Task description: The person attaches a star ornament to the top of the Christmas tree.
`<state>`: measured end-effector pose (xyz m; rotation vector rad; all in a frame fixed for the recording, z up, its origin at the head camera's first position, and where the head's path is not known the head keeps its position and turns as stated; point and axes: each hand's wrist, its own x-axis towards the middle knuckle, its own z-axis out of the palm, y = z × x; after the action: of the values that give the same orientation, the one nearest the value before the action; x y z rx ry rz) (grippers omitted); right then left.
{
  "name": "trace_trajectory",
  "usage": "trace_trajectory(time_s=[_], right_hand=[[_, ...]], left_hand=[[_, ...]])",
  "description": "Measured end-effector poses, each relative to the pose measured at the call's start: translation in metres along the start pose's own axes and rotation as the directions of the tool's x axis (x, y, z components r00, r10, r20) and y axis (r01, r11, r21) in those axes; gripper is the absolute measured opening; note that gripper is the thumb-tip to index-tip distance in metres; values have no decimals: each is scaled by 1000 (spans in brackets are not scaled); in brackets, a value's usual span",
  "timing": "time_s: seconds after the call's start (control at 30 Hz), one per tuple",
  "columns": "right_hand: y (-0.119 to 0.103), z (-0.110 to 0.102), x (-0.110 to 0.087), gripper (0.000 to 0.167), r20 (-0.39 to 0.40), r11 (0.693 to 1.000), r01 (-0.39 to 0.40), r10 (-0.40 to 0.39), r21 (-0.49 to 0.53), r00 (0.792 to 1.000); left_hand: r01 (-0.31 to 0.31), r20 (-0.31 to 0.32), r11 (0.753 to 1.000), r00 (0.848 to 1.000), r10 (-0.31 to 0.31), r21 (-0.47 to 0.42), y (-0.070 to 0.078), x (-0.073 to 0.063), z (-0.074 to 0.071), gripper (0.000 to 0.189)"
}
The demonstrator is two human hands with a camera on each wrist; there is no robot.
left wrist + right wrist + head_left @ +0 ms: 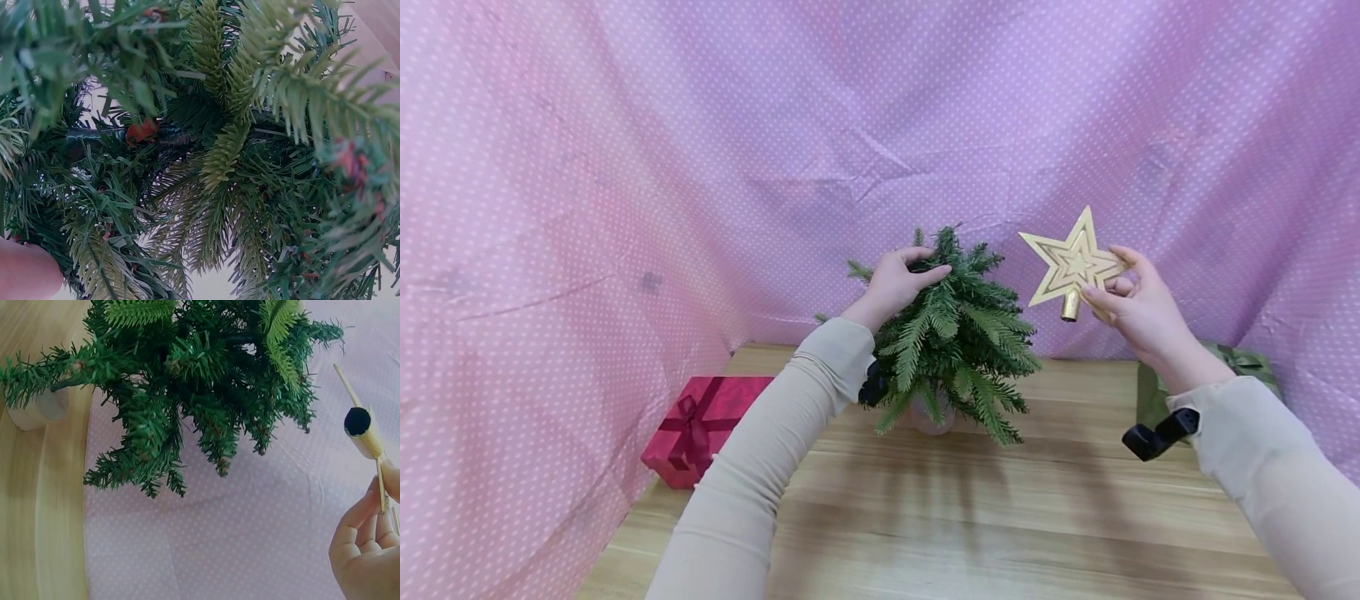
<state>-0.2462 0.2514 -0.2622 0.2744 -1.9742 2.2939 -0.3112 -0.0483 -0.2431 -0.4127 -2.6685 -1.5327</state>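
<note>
Head view: your right hand (1142, 312) pinches a flat gold five-pointed star (1077, 262) by its right side, in the air beside a bushy green artificial Christmas tree (955, 333); its tubular gold socket (1070, 307) points down. Your left hand (891, 285) curls finger and thumb about the tree's upper foliage; what exactly they press on is partly hidden. Star looks light, stiff, perhaps slick, its thin points easily bent or chipped; best held close to the socket. Foliage looks soft and springy; a hold deeper in should be firmer. Left wrist view: greenery crowds the lens, only a bit of your hand at lower left; grip cannot be told from here. Right wrist view: star edge-on, cut off at the right border; tree runs off the top.
</note>
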Motion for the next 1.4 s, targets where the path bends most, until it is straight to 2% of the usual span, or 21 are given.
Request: trace_trajectory(time_s=[0.2, 0.53, 0.77, 1.03, 1.27, 1.4], right_hand=[[-1, 11, 4, 80, -22, 998, 55, -54, 25, 998], [-1, 23, 11, 81, -64, 993, 111, -113, -36, 992], [-5, 35, 13, 77, -79, 984, 110, -122, -142, 989], [-12, 43, 17, 73, -109, 970, 120, -146, -213, 983], [-15, 48, 24, 73, -110, 972, 152, -174, -179, 979], [-17, 51, 27, 75, -101, 966, 155, -179, -208, 979]], left_hand=[[-3, 3, 1000, 1000, 3, -4, 0, 0, -1, 51], [-7, 3, 1000, 1000, 7, 0, 0, -2, -2, 50], [-4, -3, 1000, 1000, 4, -9, -1, 0, -1, 50], [-2, 1, 1000, 1000, 2, -12, -1, 1, 0, 51], [-1, 1, 1000, 1000, 1, -27, 0, 1, 0, 50], [-2, 2, 1000, 1000, 2, -25, 0, 1, 0, 51]])
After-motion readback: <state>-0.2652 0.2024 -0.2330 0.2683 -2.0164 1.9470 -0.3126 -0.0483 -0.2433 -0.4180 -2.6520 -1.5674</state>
